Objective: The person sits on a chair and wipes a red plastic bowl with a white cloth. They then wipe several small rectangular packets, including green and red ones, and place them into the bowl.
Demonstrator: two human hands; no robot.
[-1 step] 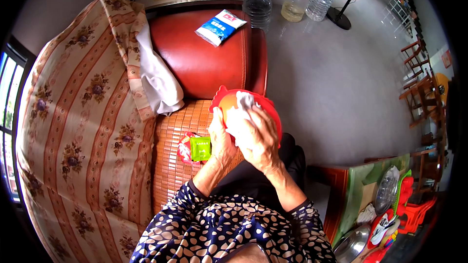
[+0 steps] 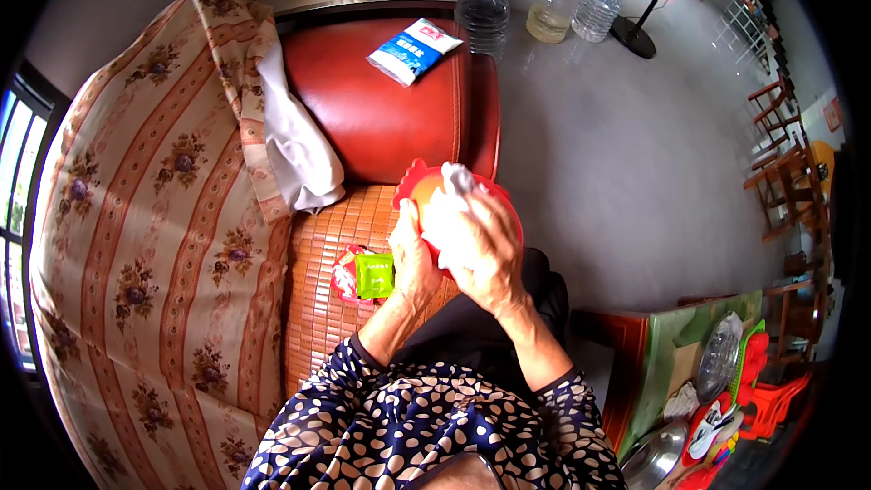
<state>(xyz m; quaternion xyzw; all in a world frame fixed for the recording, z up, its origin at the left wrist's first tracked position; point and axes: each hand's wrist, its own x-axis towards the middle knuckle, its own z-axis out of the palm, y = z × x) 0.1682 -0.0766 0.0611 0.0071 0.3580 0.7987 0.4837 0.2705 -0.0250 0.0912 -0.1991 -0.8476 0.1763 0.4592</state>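
Observation:
Over my lap, my left hand (image 2: 413, 259) grips the near left rim of a red plastic dish (image 2: 410, 183) with a wavy edge and an orange-looking inner face. My right hand (image 2: 481, 249) is pressed into the dish, its fingers bunched around a crumpled white cloth or tissue (image 2: 458, 179). Bright glare hides part of the cloth and fingers. Beside my left wrist, a small green packet (image 2: 373, 276) lies partly over a red wrapper (image 2: 344, 274) on the woven seat mat (image 2: 313, 308).
A blue-and-white packet (image 2: 414, 51) rests on the red leather armrest (image 2: 372, 118). Flowered fabric (image 2: 172, 209) covers the left side. Large plastic bottles (image 2: 597, 11) stand on the floor. At right, a green-topped table (image 2: 658, 345) carries a metal bowl (image 2: 655, 455).
My right hand and the cloth have shifted slightly within the dish. The view has moved a little; my left hand keeps its hold.

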